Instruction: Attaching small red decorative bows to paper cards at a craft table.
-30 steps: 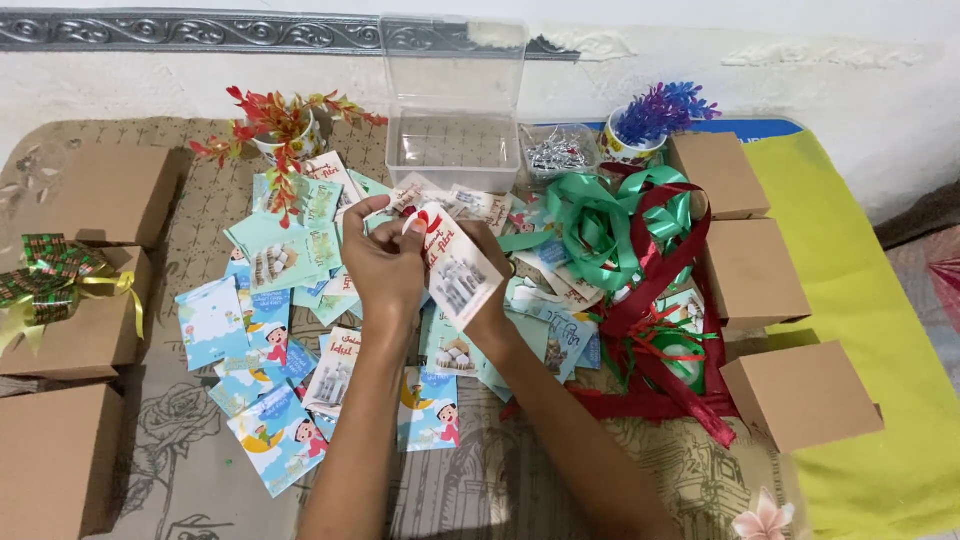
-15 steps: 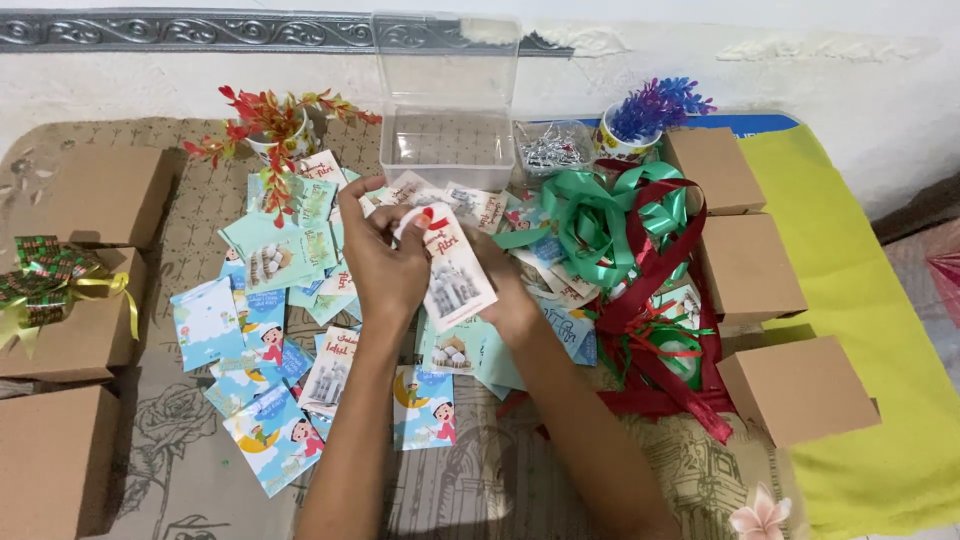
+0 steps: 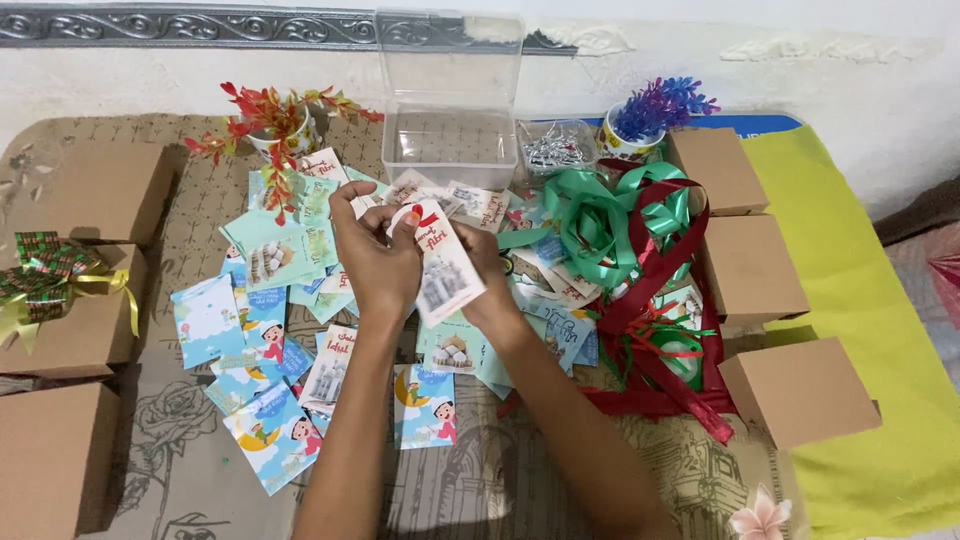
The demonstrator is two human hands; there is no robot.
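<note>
Both hands meet above mid-table. Left hand (image 3: 372, 255) and right hand (image 3: 487, 270) pinch one white card (image 3: 442, 268) between them, fingertips pressed at its top edge. Loose cards (image 3: 270, 390) lie beneath. Clear plastic box (image 3: 450, 140) sits open at the far edge.

Both hands meet over a scatter of cards — the left hand (image 3: 375, 255) and right hand (image 3: 490, 275) pinch one white card (image 3: 445, 268) between them, green ribbon (image 3: 600, 215) just beside, clear box (image 3: 450, 120) behind.

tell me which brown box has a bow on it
The brown box at the left edge, middle of three: it alone carries a green-and-gold ribbon bow.
</note>
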